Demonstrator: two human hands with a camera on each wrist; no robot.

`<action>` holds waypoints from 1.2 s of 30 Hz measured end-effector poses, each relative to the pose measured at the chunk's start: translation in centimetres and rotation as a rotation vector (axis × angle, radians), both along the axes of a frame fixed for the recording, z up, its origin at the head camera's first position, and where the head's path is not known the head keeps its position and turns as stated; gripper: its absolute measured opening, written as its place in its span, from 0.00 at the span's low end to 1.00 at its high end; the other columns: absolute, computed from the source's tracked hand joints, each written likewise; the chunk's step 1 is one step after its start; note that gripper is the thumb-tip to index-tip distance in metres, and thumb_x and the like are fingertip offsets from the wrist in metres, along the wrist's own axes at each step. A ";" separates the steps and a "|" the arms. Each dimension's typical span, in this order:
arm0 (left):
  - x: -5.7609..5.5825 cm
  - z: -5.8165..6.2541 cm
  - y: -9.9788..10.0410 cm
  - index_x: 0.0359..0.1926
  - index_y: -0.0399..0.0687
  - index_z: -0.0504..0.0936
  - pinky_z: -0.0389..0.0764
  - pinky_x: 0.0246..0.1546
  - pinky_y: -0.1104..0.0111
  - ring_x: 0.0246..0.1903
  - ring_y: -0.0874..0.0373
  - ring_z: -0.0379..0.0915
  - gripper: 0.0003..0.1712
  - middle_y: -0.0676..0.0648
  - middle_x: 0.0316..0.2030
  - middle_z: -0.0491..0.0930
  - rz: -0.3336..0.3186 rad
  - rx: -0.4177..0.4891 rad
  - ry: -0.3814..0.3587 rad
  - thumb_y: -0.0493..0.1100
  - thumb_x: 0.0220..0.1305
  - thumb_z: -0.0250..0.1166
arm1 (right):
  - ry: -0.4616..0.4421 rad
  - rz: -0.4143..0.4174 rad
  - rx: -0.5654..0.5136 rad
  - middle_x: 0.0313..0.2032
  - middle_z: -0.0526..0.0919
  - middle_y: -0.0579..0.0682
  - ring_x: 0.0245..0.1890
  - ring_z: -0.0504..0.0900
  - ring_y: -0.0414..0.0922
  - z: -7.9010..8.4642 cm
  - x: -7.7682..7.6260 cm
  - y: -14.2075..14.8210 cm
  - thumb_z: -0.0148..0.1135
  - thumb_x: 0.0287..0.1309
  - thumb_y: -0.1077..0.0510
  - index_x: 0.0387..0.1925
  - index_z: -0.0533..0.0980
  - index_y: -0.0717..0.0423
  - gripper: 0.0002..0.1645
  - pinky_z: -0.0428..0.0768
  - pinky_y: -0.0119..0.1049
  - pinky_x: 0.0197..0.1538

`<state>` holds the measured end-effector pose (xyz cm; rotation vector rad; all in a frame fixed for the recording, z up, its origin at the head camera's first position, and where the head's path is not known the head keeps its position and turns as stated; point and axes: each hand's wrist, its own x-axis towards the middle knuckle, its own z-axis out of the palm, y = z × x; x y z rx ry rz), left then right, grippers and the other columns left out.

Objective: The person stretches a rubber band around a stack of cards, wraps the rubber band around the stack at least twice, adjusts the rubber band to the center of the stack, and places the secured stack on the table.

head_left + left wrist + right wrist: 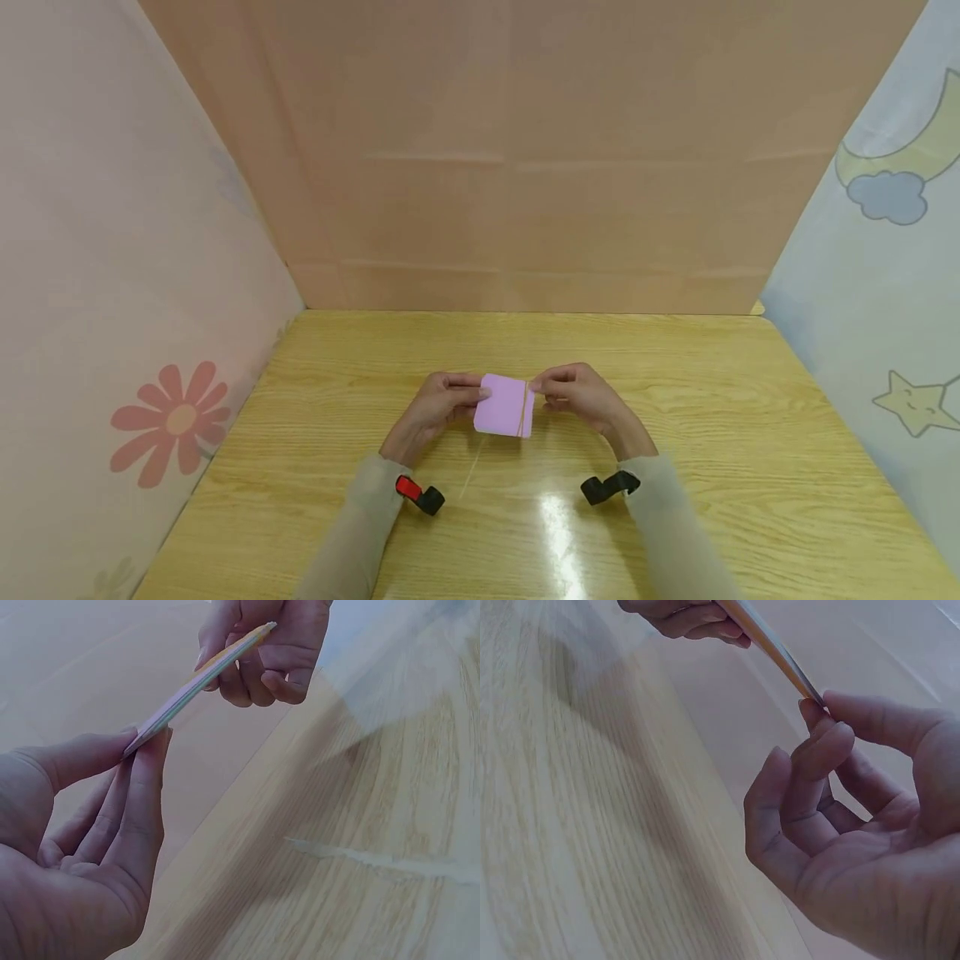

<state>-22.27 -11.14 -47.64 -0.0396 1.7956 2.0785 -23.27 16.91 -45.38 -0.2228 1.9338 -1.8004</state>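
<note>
A thin stack of square paper sheets (498, 407), pink on top, is held above the table between both hands. Around it near its right edge runs a tan rubber band (523, 410). My left hand (441, 406) pinches the left edge, thumb on top and fingers beneath. My right hand (587, 398) pinches the right edge close to the band. Edge-on in the left wrist view, the stack (191, 691) shows pale coloured layers. An orange-toned side of the stack (774, 651) faces the right wrist view, where thumb and fingertip meet at its end.
Below the hands is a wood-grain table (300, 467) with a whitish streak (375, 860) on it. A brown panel (510, 167) stands at the back. Printed side walls flank the table, one with a red flower (178, 421), the other with a star (912, 404).
</note>
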 end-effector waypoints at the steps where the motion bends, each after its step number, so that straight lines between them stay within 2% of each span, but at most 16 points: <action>1: 0.0 0.0 0.1 0.50 0.34 0.87 0.88 0.36 0.72 0.36 0.59 0.87 0.12 0.47 0.41 0.89 0.008 0.003 0.000 0.33 0.67 0.71 | 0.000 -0.014 0.001 0.40 0.85 0.44 0.37 0.80 0.41 0.0 0.1 0.0 0.69 0.70 0.56 0.51 0.84 0.67 0.18 0.88 0.36 0.48; 9: 0.5 -0.2 0.3 0.50 0.34 0.88 0.88 0.37 0.71 0.37 0.59 0.87 0.13 0.48 0.41 0.90 0.037 -0.003 -0.014 0.33 0.66 0.73 | 0.025 -0.038 -0.010 0.40 0.88 0.42 0.41 0.85 0.41 -0.4 0.6 0.0 0.66 0.72 0.57 0.52 0.84 0.67 0.17 0.89 0.36 0.49; 17: 0.5 -0.4 0.3 0.52 0.33 0.87 0.89 0.37 0.71 0.37 0.59 0.88 0.13 0.48 0.40 0.89 0.035 0.028 -0.028 0.33 0.67 0.72 | 0.067 -0.040 0.013 0.40 0.90 0.45 0.38 0.89 0.41 -0.4 0.6 0.2 0.65 0.73 0.58 0.54 0.82 0.72 0.20 0.90 0.42 0.53; 23: 0.4 -0.5 0.4 0.52 0.32 0.87 0.91 0.39 0.68 0.38 0.57 0.89 0.13 0.47 0.40 0.89 0.008 0.057 -0.032 0.31 0.69 0.69 | 0.069 -0.049 0.026 0.40 0.91 0.47 0.38 0.90 0.42 -0.2 0.7 0.3 0.65 0.73 0.58 0.55 0.81 0.73 0.21 0.90 0.50 0.55; 31: 0.5 -0.4 0.5 0.41 0.42 0.91 0.91 0.37 0.70 0.35 0.59 0.88 0.06 0.50 0.36 0.89 0.007 0.065 -0.028 0.31 0.68 0.70 | 0.080 -0.036 0.056 0.41 0.92 0.50 0.37 0.90 0.41 0.0 0.4 0.2 0.65 0.72 0.58 0.55 0.82 0.73 0.20 0.90 0.49 0.54; 36: 0.5 -0.1 0.7 0.39 0.39 0.90 0.90 0.34 0.71 0.31 0.60 0.87 0.04 0.49 0.34 0.88 0.039 0.035 -0.017 0.30 0.67 0.70 | 0.108 0.003 0.098 0.43 0.92 0.54 0.38 0.90 0.43 0.0 -0.4 0.4 0.65 0.73 0.58 0.54 0.84 0.71 0.19 0.90 0.50 0.55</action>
